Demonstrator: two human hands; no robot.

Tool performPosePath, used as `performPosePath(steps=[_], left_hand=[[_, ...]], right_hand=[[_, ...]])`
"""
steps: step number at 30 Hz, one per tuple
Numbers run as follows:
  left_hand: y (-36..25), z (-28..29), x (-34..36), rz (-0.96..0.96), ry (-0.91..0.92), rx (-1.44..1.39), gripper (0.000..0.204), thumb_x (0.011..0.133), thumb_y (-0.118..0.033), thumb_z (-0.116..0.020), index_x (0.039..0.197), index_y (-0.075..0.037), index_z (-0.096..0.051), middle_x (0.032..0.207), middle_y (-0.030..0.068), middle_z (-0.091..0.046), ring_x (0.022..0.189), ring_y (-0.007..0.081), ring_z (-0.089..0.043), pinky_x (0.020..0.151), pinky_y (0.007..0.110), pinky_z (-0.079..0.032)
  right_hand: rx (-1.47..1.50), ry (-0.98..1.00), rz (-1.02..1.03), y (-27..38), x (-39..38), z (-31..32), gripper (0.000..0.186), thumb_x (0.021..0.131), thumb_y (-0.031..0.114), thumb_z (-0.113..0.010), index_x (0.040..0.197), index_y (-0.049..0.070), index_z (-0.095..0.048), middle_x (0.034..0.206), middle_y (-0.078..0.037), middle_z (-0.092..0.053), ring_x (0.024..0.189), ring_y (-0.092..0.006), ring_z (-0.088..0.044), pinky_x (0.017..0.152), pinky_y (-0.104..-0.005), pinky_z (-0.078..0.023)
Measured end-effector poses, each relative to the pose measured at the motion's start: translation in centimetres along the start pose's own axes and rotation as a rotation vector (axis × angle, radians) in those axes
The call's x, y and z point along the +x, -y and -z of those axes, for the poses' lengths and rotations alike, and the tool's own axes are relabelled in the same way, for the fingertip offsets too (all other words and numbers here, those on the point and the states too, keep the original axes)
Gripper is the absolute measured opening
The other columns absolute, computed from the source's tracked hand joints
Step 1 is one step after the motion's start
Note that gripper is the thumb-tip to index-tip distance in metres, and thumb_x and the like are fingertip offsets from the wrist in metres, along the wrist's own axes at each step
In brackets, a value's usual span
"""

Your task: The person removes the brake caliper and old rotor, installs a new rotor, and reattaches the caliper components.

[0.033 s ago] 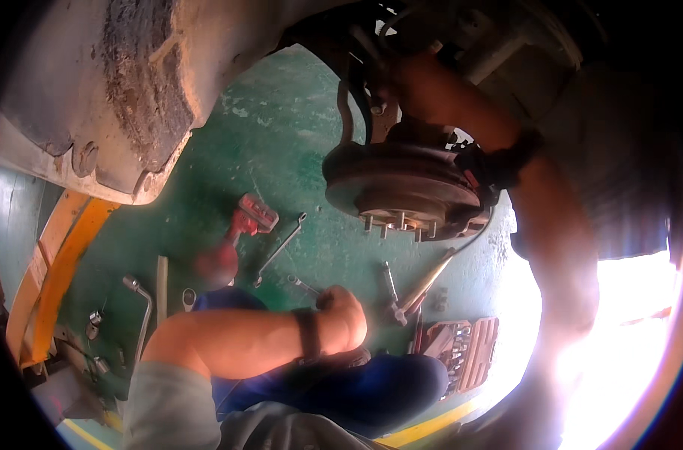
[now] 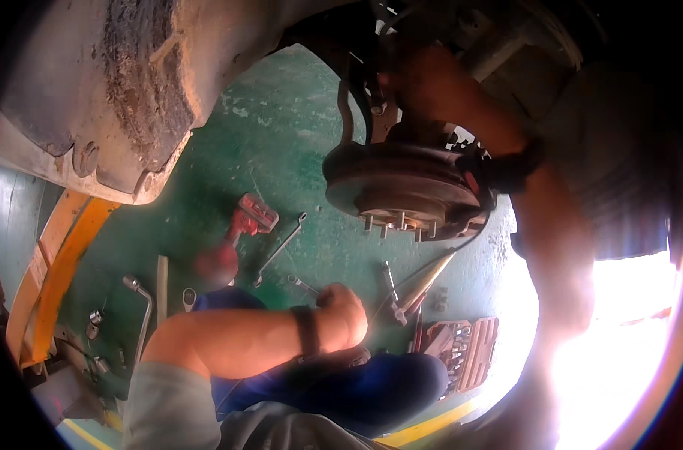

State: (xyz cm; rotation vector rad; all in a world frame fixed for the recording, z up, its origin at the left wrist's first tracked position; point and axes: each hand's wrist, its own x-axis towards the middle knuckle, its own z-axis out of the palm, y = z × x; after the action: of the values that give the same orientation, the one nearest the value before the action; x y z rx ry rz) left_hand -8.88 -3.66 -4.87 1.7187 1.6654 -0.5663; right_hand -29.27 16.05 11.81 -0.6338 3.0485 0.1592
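My left hand [image 2: 343, 319] is curled closed, low in the middle, above my blue-clad leg [image 2: 394, 382]. A wrench [image 2: 302, 284] runs up to its knuckles; I cannot tell whether the hand grips it. My right hand [image 2: 431, 79] reaches into the dark wheel well, above and behind the rusty brake disc [image 2: 401, 176]. Shadow and blur hide its fingers, next to a suspension part [image 2: 377, 105]. Wheel studs [image 2: 401, 220] point down from the disc's hub.
On the green floor lie a red power tool [image 2: 251, 216], a double-ended spanner [image 2: 280, 249], a bent wheel wrench [image 2: 143, 307], a hammer-shaped tool [image 2: 392, 292] and an opened socket case [image 2: 461, 352]. An orange stand [image 2: 68, 262] rises at left, under a dirty body panel [image 2: 94, 97].
My right hand has shifted and turned slightly in the wheel well. A pale rod seen by its fingers before no longer shows. My left hand is nearly unmoved.
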Motion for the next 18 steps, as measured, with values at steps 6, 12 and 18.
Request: performPosePath(steps=[6, 12, 18], left_hand=[[5.3, 1.1, -0.5, -0.046, -0.519, -0.410, 0.024, 0.081, -0.020, -0.061, 0.089, 0.000, -0.072, 0.086, 0.0167, -0.072, 0.080, 0.0304, -0.071, 0.068, 0.043, -0.055], [12.7, 3.7, -7.1, 0.073, -0.668, -1.145, 0.044, 0.094, -0.041, -0.060, 0.110, 0.000, -0.064, 0.087, 0.0123, -0.068, 0.073, 0.0213, -0.063, 0.069, 0.034, -0.051], [14.6, 1.8, -12.2, -0.060, -1.298, -1.892, 0.031, 0.098, -0.033, -0.058, 0.110, -0.004, -0.059, 0.079, 0.0024, -0.059, 0.063, 0.0108, -0.053, 0.056, 0.025, -0.042]], right_hand=[[0.801, -0.548, -0.344, 3.7, -6.4, 5.1, 0.032, 0.090, 0.028, -0.071, 0.100, -0.002, -0.066, 0.086, -0.009, -0.070, 0.071, -0.0124, -0.068, 0.062, -0.0288, -0.055], [1.186, -0.860, -0.513, 9.0, -5.4, -0.7, 0.041, 0.087, 0.035, -0.074, 0.080, -0.005, -0.066, 0.065, -0.004, -0.061, 0.054, -0.0093, -0.056, 0.052, -0.0266, -0.048], [1.374, -0.783, -0.599, 11.8, -2.6, -1.4, 0.027, 0.094, 0.023, -0.064, 0.088, -0.004, -0.064, 0.072, -0.007, -0.064, 0.062, -0.0131, -0.057, 0.057, -0.0327, -0.047]])
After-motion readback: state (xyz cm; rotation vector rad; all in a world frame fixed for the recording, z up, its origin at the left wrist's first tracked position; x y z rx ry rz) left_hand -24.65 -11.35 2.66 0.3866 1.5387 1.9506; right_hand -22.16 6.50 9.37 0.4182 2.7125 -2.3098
